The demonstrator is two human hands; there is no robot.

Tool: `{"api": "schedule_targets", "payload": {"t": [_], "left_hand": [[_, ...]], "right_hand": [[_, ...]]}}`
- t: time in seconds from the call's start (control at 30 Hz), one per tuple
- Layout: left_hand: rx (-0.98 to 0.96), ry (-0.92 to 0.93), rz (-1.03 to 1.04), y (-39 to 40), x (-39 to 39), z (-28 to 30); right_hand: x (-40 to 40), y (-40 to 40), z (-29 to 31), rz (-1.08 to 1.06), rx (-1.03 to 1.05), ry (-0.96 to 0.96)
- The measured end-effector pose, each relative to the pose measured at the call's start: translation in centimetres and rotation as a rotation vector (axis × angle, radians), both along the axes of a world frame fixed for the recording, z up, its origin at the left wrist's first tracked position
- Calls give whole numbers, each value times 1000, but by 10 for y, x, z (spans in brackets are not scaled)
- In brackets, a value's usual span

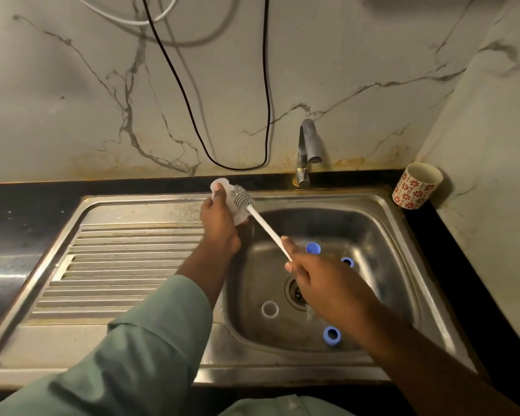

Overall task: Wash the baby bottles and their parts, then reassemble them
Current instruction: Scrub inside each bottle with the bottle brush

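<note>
While both hands grip, left (219,219) bottle (222,187), right (315,276) brush (261,220), three blue parts (313,248), one clear ring (270,309) in sink (403,235)

clear bottle (222,187) tilted above sink rim, brush (243,199) at its mouth

The ribbed drainboard (123,265) at the frame's left lies bare. In the basin (403,235), three blue bottle rings (331,335) and a clear ring (270,309) crowd the drain (296,292); the tap (308,151) overhangs its upper rim.
</note>
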State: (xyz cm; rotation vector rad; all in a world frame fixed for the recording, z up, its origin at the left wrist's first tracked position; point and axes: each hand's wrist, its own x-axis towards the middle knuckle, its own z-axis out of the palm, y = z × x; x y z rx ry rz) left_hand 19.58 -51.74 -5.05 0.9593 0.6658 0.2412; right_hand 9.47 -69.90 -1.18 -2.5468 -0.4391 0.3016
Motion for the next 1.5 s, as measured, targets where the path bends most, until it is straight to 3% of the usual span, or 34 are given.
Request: {"api": "schedule_targets", "payload": {"t": [0.13, 0.27, 0.37, 0.57, 0.7, 0.8, 0.97, 1.17, 1.27, 1.4, 1.5], "left_hand": [[148, 45, -73, -20, -2, -2], [149, -20, -22, -10, 0, 1], [220, 9, -161, -37, -12, -5], [-29, -64, -2, -31, -11, -5], [-30, -43, -129, -44, -14, 1], [-105, -43, -66, -27, -4, 8], [171, -11, -143, -48, -14, 0], [-57, -17, 129, -33, -1, 0], [-31, -2, -1, -41, -3, -2], [-78, -6, 76, -28, 5, -3], [-7, 19, -115, -35, -2, -6]], "right_hand": [[19, 13, -5, -71, -7, -46], [-2, 2, -10, -40, -35, -6], [14, 8, -4, -114, -48, -22], [-7, -5, 2, -50, -50, 6], [13, 1, 3, -141, 22, -22], [-1, -6, -1, -95, 16, -27], [14, 0, 3, -127, 33, -41], [-1, -12, 8, -32, -38, 4], [16, -7, 6, -89, -38, -13], [-3, -8, -2, -51, -52, -26], [7, -8, -2, -104, -1, -24]]}}
